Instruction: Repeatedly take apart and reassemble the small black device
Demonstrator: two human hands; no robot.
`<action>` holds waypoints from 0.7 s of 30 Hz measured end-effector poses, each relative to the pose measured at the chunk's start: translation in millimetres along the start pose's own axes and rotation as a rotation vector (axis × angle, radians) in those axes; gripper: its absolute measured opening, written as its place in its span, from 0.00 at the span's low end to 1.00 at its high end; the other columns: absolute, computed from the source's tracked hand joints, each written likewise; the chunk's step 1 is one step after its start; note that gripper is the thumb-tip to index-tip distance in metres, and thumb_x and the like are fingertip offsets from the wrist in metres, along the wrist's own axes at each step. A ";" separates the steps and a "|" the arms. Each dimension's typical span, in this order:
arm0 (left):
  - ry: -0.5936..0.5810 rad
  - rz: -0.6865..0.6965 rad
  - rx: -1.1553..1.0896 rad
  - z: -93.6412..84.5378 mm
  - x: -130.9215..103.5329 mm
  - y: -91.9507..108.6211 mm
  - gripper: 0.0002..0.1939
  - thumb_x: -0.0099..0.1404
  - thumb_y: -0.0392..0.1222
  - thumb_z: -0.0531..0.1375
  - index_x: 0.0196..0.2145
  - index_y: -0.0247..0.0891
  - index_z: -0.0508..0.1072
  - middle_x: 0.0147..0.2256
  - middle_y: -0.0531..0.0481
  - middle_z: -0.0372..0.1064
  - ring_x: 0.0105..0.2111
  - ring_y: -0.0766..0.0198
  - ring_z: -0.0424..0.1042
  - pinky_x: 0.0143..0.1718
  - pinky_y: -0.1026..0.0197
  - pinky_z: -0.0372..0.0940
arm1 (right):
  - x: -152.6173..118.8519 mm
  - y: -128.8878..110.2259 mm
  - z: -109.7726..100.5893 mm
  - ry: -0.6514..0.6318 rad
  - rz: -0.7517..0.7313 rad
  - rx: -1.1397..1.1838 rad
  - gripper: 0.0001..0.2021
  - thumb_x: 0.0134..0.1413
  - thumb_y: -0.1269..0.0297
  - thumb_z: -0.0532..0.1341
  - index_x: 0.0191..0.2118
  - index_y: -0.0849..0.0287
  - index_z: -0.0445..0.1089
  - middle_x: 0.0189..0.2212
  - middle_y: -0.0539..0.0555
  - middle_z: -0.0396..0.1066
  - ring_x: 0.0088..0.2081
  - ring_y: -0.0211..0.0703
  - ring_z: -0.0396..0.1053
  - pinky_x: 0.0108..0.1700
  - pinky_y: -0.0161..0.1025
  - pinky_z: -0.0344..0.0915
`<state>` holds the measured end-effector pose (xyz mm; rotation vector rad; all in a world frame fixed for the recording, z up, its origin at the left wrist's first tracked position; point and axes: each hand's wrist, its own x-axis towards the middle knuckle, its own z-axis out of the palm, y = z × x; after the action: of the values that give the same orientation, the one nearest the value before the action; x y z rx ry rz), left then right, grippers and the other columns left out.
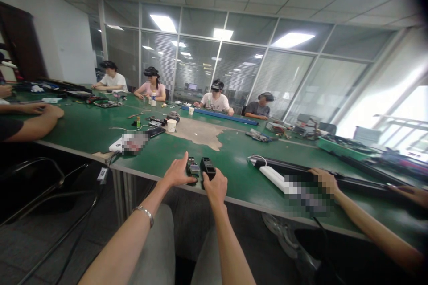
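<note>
My left hand (177,172) grips a small green circuit board (193,168) with metal parts on it, close to the table's front edge. Its thumb lies at the near end and the index finger along the left side. Just to the right, my right hand (216,184) has thumb and fingers round the near end of a black plastic housing (207,165), which looks like an open box. The board and the housing are side by side with a narrow gap between them. Several of my fingers are hidden behind these parts.
Left on the green table (160,153) lies a white power strip (117,143); another power strip (272,177) is at right, beside a co-worker's hand (326,181). Ahead are a paper cup (171,125) and brown sheet (197,132). A co-worker's arm (36,120) rests at left.
</note>
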<state>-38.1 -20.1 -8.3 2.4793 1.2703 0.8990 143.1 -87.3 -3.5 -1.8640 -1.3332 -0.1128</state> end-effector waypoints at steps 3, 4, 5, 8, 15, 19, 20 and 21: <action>-0.002 -0.019 -0.002 0.2 -0.4 0.5 0.65 0.49 0.65 0.66 0.67 0.34 0.29 0.61 0.33 0.56 0.58 0.39 0.60 0.57 0.44 0.52 | 6.1 -6.6 -8.0 0.002 0.029 0.066 0.22 0.54 0.52 0.58 0.48 0.63 0.69 0.42 0.61 0.74 0.44 0.51 0.70 0.45 0.39 0.60; 0.001 -0.022 -0.010 0.3 -0.6 0.7 0.66 0.49 0.64 0.66 0.67 0.35 0.27 0.60 0.34 0.58 0.58 0.40 0.61 0.57 0.44 0.52 | 8.3 -10.7 -10.7 0.006 0.037 0.085 0.22 0.54 0.51 0.57 0.48 0.61 0.69 0.41 0.59 0.74 0.43 0.49 0.71 0.44 0.38 0.61; 0.005 -0.022 -0.020 0.5 -0.7 0.7 0.67 0.49 0.64 0.67 0.67 0.35 0.25 0.59 0.35 0.60 0.57 0.41 0.62 0.57 0.44 0.52 | 10.1 -15.6 -13.0 0.009 0.043 0.111 0.22 0.55 0.50 0.57 0.48 0.60 0.69 0.41 0.58 0.74 0.43 0.48 0.71 0.43 0.37 0.61; 0.015 -0.006 -0.045 1.8 -0.9 -0.6 0.68 0.49 0.62 0.67 0.66 0.36 0.21 0.58 0.36 0.62 0.57 0.43 0.62 0.57 0.43 0.53 | 12.0 -33.1 -15.8 0.008 0.033 0.220 0.21 0.53 0.50 0.58 0.48 0.59 0.70 0.41 0.57 0.75 0.43 0.47 0.71 0.44 0.37 0.61; 0.055 0.050 -0.073 6.9 0.1 -7.0 0.67 0.52 0.59 0.65 0.65 0.32 0.17 0.63 0.29 0.49 0.61 0.42 0.57 0.58 0.41 0.52 | 3.7 -59.7 -6.7 -0.081 -0.013 0.188 0.18 0.53 0.52 0.59 0.44 0.59 0.71 0.37 0.57 0.75 0.41 0.47 0.72 0.40 0.37 0.61; 0.063 0.045 -0.060 10.0 1.5 -9.1 0.63 0.54 0.54 0.63 0.65 0.31 0.18 0.64 0.27 0.46 0.62 0.42 0.53 0.58 0.41 0.52 | 1.6 -63.9 -3.1 -0.109 -0.060 0.077 0.17 0.51 0.54 0.60 0.42 0.60 0.70 0.37 0.58 0.75 0.40 0.49 0.72 0.40 0.37 0.61; 0.049 0.025 -0.037 11.0 2.3 -9.6 0.62 0.55 0.53 0.62 0.65 0.30 0.19 0.64 0.27 0.44 0.63 0.42 0.52 0.59 0.42 0.52 | 0.7 -63.8 -2.4 -0.117 -0.073 0.048 0.16 0.51 0.54 0.61 0.41 0.60 0.70 0.37 0.59 0.75 0.40 0.49 0.72 0.40 0.37 0.61; 0.024 0.000 -0.006 11.8 3.2 -10.1 0.61 0.55 0.52 0.62 0.65 0.28 0.20 0.65 0.26 0.43 0.64 0.42 0.51 0.59 0.42 0.51 | -0.4 -63.2 -1.6 -0.125 -0.081 0.022 0.16 0.51 0.55 0.61 0.41 0.60 0.70 0.37 0.59 0.75 0.40 0.49 0.72 0.40 0.38 0.61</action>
<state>-36.2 -10.4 -20.8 2.4709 1.2731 0.9344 91.6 -82.3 32.9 -1.8236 -1.4905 -0.0235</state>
